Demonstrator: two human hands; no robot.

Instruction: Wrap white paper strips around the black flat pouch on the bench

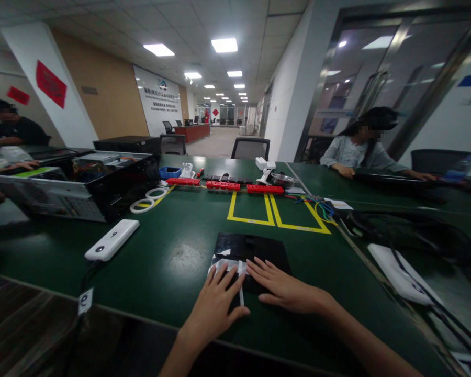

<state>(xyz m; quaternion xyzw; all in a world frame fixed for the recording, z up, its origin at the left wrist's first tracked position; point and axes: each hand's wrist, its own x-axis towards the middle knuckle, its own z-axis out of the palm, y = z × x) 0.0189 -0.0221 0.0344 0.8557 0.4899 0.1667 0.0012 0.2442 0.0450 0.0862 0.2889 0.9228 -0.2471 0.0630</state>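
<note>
My left hand (215,301) lies flat with its fingers spread on the near end of a flat black pouch (255,248) in clear plastic wrap on the green table (172,251). My right hand (284,288) rests beside it, fingers stretched out over the same near end of the pouch. The two hands nearly touch at the fingertips. Neither hand grips anything; both press down on the wrapping.
A white oblong device (112,240) with a cable lies to the left. An open black computer case (82,183) stands at the back left, white tape rolls (147,201) beside it. Yellow tape outlines (275,214), red strips (223,185), coloured wires (322,207). People sit at far left and right.
</note>
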